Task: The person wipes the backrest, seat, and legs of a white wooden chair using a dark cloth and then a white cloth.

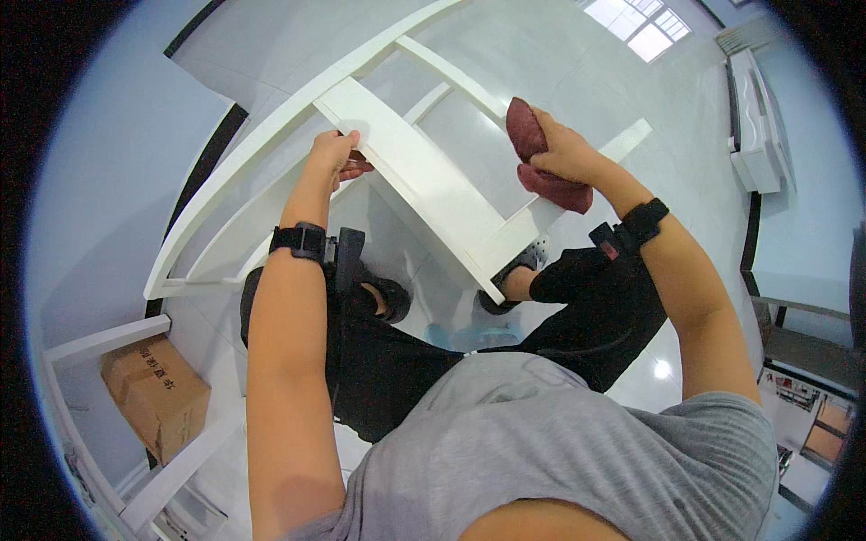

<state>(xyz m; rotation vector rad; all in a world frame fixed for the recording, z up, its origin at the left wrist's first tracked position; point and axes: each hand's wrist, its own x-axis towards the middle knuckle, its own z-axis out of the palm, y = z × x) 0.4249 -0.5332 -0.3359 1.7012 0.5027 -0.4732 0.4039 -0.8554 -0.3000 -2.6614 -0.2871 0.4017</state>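
A white furniture frame [433,172] with a wide board, slats and rails lies at an angle before me. My left hand [342,159] grips the left edge of the wide board, the thumb on its upper face and the fingers beneath. A dark red cloth [555,189] is bunched in my right hand [565,149], which is beside the frame's right part. Part of the cloth overlaps a white rail in view; whether it touches the rail I cannot tell.
A cardboard box [159,395] bearing writing stands at the lower left, by white rails. My feet in dark shoes [389,301] are close to the frame's lower end. A light blue plastic object [473,335] shows between my legs. A white cabinet [761,135] is along the right wall.
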